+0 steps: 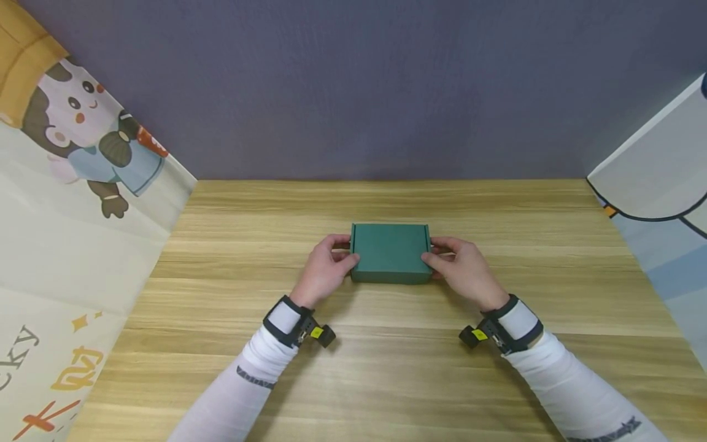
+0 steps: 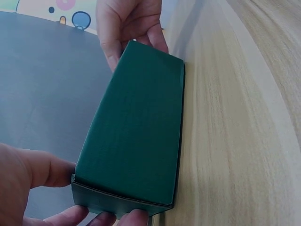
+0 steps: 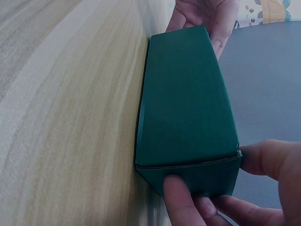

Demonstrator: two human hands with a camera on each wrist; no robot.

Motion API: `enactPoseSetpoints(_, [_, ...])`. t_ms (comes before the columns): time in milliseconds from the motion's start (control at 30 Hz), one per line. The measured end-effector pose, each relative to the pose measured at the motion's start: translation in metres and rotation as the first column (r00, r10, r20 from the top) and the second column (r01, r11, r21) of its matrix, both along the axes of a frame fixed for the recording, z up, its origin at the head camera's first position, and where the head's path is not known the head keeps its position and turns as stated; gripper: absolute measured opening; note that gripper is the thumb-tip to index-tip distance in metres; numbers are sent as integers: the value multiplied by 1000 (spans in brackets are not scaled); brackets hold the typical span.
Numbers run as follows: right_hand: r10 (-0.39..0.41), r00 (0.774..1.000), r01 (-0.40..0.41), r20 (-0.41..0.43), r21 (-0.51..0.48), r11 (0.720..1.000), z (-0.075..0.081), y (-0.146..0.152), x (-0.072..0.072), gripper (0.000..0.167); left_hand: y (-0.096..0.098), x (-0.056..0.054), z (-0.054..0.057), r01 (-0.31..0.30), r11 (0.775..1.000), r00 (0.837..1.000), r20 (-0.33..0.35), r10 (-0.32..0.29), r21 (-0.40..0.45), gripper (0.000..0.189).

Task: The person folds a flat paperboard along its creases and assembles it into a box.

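A green cardboard box (image 1: pixel 390 248) with its lid down is held level by its two short ends. My left hand (image 1: pixel 326 268) grips the left end, thumb on the top edge and fingers along the side. At the opposite end, my right hand (image 1: pixel 463 270) holds it the same way. In the left wrist view, the long front face of the box (image 2: pixel 136 122) shows, with fingers against the near end. The right wrist view has fingertips pressed on the box's (image 3: pixel 188 103) right end. Whether its bottom touches the table, I cannot tell.
The box is over the middle of a wood-grain table (image 1: pixel 386 356). A dark grey-blue wall (image 1: pixel 386 92) stands behind the table's back edge. Printed cartoon panels flank it, one at left (image 1: pixel 55 245) and one at right (image 1: pixel 663 178).
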State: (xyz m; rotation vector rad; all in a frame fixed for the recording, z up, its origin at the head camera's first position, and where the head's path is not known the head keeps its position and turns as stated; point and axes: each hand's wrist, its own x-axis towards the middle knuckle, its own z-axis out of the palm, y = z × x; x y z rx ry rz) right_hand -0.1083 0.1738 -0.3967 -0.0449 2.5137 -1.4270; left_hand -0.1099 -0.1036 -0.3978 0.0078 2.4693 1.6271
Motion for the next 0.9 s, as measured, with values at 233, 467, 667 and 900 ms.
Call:
enactPoseSetpoints(233, [-2, 1000, 2, 12, -5, 1000, 0, 1, -1, 58, -1, 0, -1, -10, 1000, 1000, -11, 10, 3, 47])
enactPoseSetpoints(467, [-4, 1000, 4, -27, -10, 1000, 7, 6, -1, 57, -10, -3, 6, -22, 1000, 997, -72, 21, -20, 53])
enactPoseSetpoints(667, [-1, 982, 19, -191, 91, 996, 19, 11, 1, 49, -19, -5, 20, -53, 993, 982, -184, 33, -105, 51])
enactPoseSetpoints(900, [40, 914, 59, -404, 229, 972, 41, 17, 4, 44, -28, -4, 40, -111, 962, 928, -373, 11, -247, 53])
